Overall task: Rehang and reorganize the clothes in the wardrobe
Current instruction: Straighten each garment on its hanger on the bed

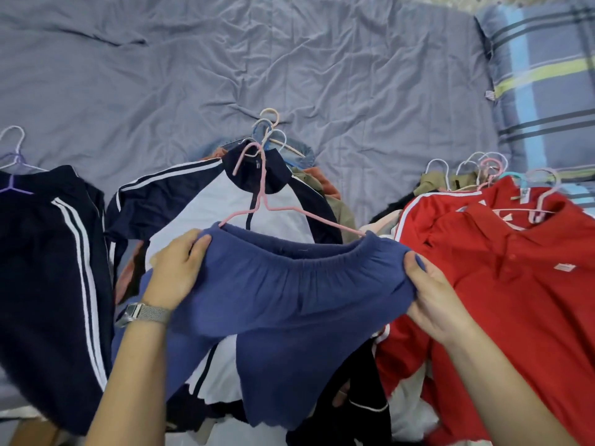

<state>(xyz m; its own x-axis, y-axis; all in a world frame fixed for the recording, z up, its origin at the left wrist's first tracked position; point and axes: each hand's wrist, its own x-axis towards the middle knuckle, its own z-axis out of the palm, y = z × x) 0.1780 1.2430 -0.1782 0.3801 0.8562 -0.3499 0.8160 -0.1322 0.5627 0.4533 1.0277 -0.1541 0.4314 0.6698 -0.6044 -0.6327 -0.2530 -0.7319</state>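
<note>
Blue shorts with an elastic waistband hang stretched over a pink wire hanger in the middle of the view. My left hand grips the left end of the waistband. At the right end, my right hand pinches the waistband. The hanger's arms run into the waistband at both ends, and its hook lies over a navy and white jacket underneath.
Navy trousers with white stripes lie at the left on a purple hanger. Red polo shirts on hangers pile at the right. More hangers lie behind the jacket. A grey bedsheet and a plaid pillow lie beyond.
</note>
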